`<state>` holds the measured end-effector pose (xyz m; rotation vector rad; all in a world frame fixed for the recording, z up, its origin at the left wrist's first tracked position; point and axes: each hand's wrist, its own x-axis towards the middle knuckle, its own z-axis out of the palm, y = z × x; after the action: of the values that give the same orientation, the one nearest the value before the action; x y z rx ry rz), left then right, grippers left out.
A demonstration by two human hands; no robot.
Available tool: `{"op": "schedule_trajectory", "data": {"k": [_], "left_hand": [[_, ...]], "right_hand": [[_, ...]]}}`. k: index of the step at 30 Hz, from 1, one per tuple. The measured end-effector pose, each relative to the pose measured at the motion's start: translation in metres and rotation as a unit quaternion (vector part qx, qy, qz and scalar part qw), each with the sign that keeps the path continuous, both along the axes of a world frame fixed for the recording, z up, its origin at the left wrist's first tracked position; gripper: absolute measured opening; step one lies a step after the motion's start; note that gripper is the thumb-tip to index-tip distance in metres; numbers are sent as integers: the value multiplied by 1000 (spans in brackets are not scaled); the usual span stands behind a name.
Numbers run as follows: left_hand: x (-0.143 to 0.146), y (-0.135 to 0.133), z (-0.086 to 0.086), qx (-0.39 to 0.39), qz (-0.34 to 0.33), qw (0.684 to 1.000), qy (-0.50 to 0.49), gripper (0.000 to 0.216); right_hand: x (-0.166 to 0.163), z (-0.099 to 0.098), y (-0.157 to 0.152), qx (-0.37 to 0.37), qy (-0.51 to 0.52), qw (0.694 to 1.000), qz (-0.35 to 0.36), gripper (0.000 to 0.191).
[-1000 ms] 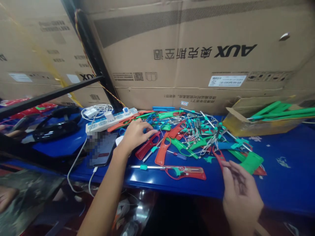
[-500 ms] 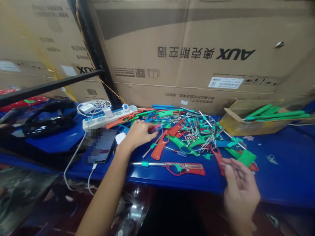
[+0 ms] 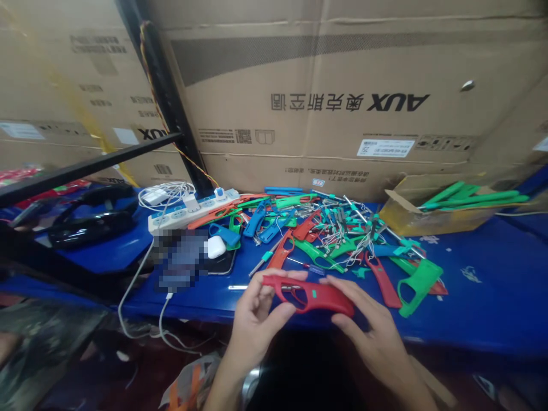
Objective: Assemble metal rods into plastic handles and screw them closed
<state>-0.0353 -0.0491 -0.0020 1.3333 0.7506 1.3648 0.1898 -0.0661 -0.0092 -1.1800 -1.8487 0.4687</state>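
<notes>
Okay, I see red casing (image 3: 315,294), long axis hand-to-hand | left hand (image 3: 255,322) holds looped end | right hand (image 3: 373,326), rounded end

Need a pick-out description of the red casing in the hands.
Start at the near edge of the blue table. There the left hand holds the looped end of a red casing, the right hand its broad end. Unlike the red piece lying to its right, it is hand-held and shows a small green patch.
</notes>
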Motion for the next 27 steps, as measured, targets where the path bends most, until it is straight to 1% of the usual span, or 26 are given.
{"op": "schedule_trajectory", "data": {"k": [2,3,5,7,9,11,13,15,17,19,22,24,27], "left_hand": [[0,7,-4,-22,-18,999,46,35],[-2,13,-4,-15,-13,996,89,36],[-9,25,-4,38,22,980,193,38],[-15,36,-6,107,65,952,280,36],[-20,41,-10,158,84,923,341,30],[-22,41,-14,195,88,898,385,26],[-23,38,-17,220,94,879,413,24],[-24,36,-18,234,101,869,424,20],[-25,34,-18,238,105,866,426,19],[-27,34,-17,231,108,865,433,23],[-27,32,-16,218,92,863,446,30],[-26,31,-15,217,77,862,452,30],[-23,29,-13,216,77,850,475,28]], "right_hand": [[7,-2,8,2,-17,1000,7,35],[12,-4,11,5,-29,1000,3,33],[23,-10,18,24,-60,998,-5,33],[34,-17,22,61,-104,993,-8,35],[41,-21,24,99,-144,985,-8,37],[44,-22,23,116,-168,979,-7,38],[42,-20,22,121,-177,977,-9,38],[40,-18,22,119,-179,976,-17,38],[39,-17,22,109,-179,977,-20,37],[39,-16,23,100,-182,978,-11,36],[41,-18,25,114,-193,975,-1,36],[41,-20,26,123,-201,972,4,36],[43,-22,26,112,-203,972,20,35]]}}
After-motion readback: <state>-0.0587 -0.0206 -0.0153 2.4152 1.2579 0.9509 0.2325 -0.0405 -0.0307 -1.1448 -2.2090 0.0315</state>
